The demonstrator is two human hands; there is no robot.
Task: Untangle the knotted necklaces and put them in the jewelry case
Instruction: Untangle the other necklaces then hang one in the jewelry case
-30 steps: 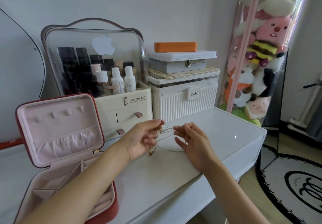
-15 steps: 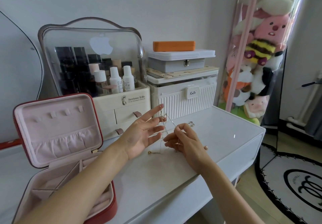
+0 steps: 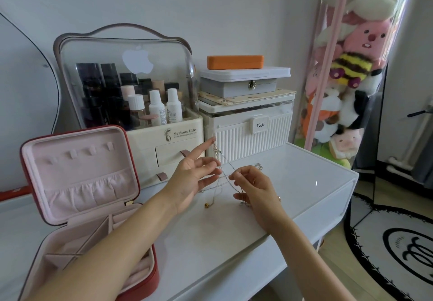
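Observation:
Thin tangled necklaces point(image 3: 218, 151) hang between my hands above the white tabletop point(image 3: 304, 183). My left hand point(image 3: 194, 174) has its fingers spread straight, and the chains hang from its raised index fingertip, with a small knot just below it. My right hand point(image 3: 255, 190) pinches a silver strand between thumb and forefinger, lower and to the right. Loose strands drop to the table and one ends in a gold bead point(image 3: 207, 205). The red jewelry case point(image 3: 79, 171) stands open at the left, showing a pink lining and dividers.
Behind my hands stand a clear-domed cosmetics organizer point(image 3: 126, 94) and a white ribbed drawer box point(image 3: 248, 134) stacked with a grey box and an orange case point(image 3: 235, 62). A tube of plush toys point(image 3: 346, 78) is at the right. The table edge drops to a rug point(image 3: 398, 253).
My left hand went from pinching the chains to spread fingers and raised them on its index fingertip. My right hand kept its pinch and drew the strands down and apart.

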